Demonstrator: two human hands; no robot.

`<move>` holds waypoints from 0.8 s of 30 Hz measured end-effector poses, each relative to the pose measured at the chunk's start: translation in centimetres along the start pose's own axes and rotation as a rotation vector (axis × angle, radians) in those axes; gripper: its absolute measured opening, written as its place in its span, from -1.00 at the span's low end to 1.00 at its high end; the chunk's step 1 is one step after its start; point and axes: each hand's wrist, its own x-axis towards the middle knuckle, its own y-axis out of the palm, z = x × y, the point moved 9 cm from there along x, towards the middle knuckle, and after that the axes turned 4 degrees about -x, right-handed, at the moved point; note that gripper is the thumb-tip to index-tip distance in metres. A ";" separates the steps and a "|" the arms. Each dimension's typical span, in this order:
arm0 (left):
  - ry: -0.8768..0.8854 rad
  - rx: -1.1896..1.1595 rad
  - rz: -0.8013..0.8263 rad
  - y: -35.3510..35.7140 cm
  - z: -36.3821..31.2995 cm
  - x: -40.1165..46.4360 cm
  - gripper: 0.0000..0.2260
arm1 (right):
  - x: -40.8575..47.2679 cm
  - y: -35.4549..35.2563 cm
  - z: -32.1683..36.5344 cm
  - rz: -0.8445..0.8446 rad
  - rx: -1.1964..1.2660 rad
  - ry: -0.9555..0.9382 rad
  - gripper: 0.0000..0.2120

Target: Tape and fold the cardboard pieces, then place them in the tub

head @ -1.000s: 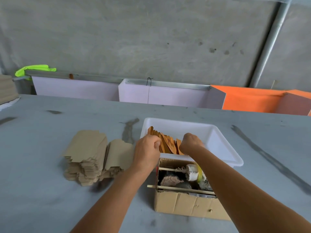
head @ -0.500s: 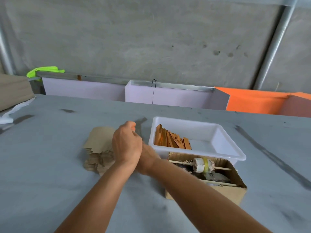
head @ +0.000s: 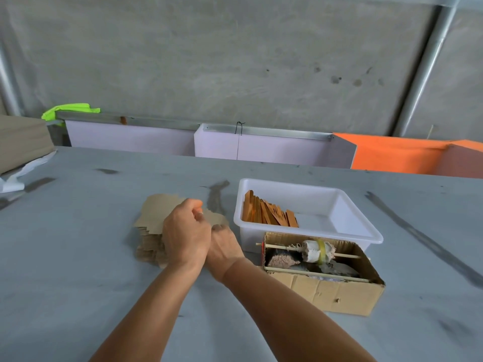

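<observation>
Both forearms are stretched forward, the left hand (head: 186, 237) laid over the right hand (head: 223, 246) above the stack of flat cardboard pieces (head: 156, 220). The left fingers are curled; what they clasp cannot be told, and the right fingers are hidden. Taped, folded pieces (head: 266, 215) are stood in the white tub (head: 339, 231), just right.

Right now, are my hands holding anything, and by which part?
Both hands are at the stack of flat cardboard pieces. The left hand is curled over its top, near edge; the right hand is mostly hidden behind it. A firm grip cannot be told.
</observation>
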 end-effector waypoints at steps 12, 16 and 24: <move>0.025 0.021 -0.051 -1.2 0.5 -0.9 -0.70 | -2.6 -5.9 -6.9 -0.200 0.249 0.402 -0.77; 0.065 0.015 0.032 -0.7 -0.2 -1.2 -0.60 | -5.5 -9.7 -11.1 -0.380 0.525 0.553 -0.81; -0.139 -0.432 0.393 3.3 -1.6 -4.1 -0.77 | -15.0 -6.1 -15.9 -0.253 1.181 0.825 -0.84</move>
